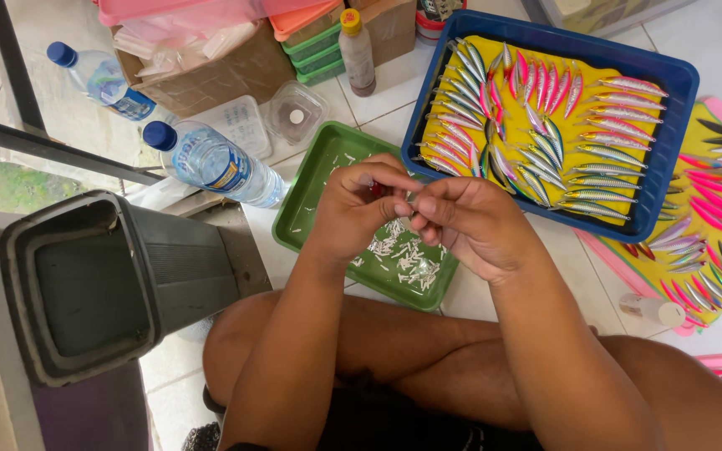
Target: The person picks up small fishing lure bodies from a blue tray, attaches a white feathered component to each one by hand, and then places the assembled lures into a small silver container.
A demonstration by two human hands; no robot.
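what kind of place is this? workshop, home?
Likely a small home workshop for fishing lures, worked on a tiled floor. A blue tray holds rows of painted lures, a green tray holds small white parts, and the person sits cross-legged.

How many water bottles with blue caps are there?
2: one water bottle lies at the far left by the cardboard box; the other lies beside the green tray.

We've one view only, head cam, looking steeply down from close above crossed legs to the white tiled floor point(378, 117). It faces fwd over the green plastic tray point(327, 159) and blue plastic tray point(670, 142).
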